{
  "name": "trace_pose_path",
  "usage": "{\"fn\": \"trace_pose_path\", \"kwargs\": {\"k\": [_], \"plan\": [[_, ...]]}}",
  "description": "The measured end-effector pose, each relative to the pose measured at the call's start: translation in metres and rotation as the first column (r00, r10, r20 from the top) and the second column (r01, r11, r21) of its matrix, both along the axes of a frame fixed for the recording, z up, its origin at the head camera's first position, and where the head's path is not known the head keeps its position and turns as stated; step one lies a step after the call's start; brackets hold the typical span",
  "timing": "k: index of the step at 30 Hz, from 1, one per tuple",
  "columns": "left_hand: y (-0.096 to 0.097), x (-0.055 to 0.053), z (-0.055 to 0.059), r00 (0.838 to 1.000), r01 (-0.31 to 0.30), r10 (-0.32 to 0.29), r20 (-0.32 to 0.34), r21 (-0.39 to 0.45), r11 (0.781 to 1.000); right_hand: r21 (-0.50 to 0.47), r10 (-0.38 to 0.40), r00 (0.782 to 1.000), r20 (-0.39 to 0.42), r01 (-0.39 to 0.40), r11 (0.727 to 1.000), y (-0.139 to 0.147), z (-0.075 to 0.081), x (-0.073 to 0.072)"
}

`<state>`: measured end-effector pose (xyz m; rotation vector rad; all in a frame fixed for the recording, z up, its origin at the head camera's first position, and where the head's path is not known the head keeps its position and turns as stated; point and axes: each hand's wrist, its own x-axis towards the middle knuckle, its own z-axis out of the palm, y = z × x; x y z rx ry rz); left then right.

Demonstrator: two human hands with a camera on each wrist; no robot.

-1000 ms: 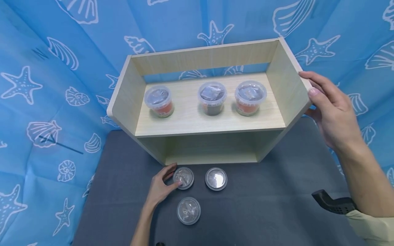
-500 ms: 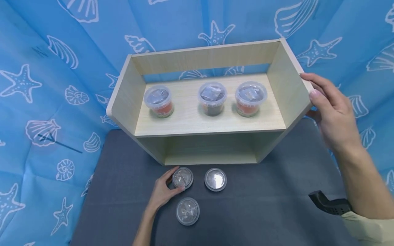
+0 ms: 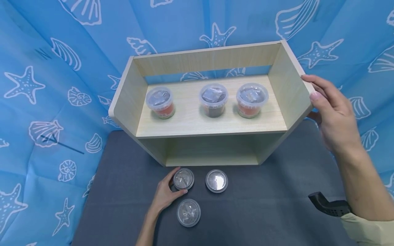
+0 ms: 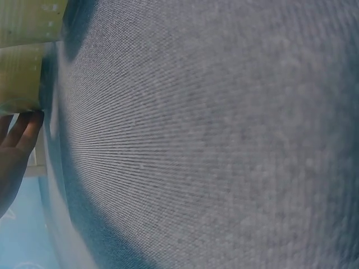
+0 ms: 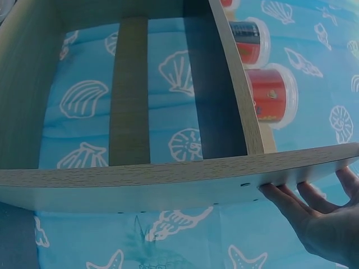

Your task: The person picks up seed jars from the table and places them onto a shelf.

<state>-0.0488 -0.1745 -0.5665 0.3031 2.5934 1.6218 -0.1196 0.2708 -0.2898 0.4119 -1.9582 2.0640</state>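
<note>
My left hand (image 3: 166, 193) curls thumb and fingers round the sides of a small round tub (image 3: 183, 178) with a clear lid, on the table in front of the shelf. In the left wrist view its fingers (image 4: 28, 131) meet a yellowish tub (image 4: 19, 78), with another just above. My right hand (image 3: 335, 112) lies against the right side panel of a pale wooden two-tier shelf (image 3: 212, 131). The right wrist view shows its slightly bent fingers (image 5: 286, 204) touching the outer face of that panel.
Three lidded tubs stand apart on the upper board: a left tub (image 3: 160, 102), a dark middle tub (image 3: 213, 100) and a right tub (image 3: 251, 100). Two more, a shiny-lidded tub (image 3: 217, 181) and a nearer tub (image 3: 188, 213), sit on the dark tablecloth (image 3: 261, 208). A blue curtain (image 3: 77, 136) hangs behind.
My left thumb has slid off the tub's lid to its near side, and the left fingers now wrap its edge. The right hand stays at the shelf's panel.
</note>
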Motion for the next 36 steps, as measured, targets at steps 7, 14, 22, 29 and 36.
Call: {"fn": "trace_pose_path", "kwargs": {"k": [7, 14, 22, 29, 36], "plan": [[0.000, 0.001, -0.002, 0.999, -0.036, 0.036, 0.035, -0.012, 0.999, -0.040, 0.012, 1.000, -0.009, -0.012, 0.999, 0.001, -0.001, 0.000], [0.004, -0.001, -0.004, 0.995, -0.096, 0.094, -0.045, -0.038, 0.995, -0.038, 0.013, 1.000, -0.013, -0.014, 0.999, 0.001, -0.002, 0.000], [0.004, -0.007, -0.006, 0.939, -0.182, 0.138, -0.316, -0.112, 0.977, -0.040, 0.025, 0.999, -0.025, -0.026, 0.999, 0.002, -0.003, -0.002], [0.005, -0.015, -0.003, 0.919, -0.248, 0.208, -0.334, -0.083, 0.965, -0.052, 0.016, 0.999, -0.031, -0.018, 0.999, 0.001, -0.003, -0.003], [0.010, -0.022, -0.002, 0.918, -0.298, 0.280, -0.280, -0.026, 0.954, -0.071, 0.007, 1.000, -0.028, -0.009, 0.997, 0.000, -0.004, -0.003]]}}
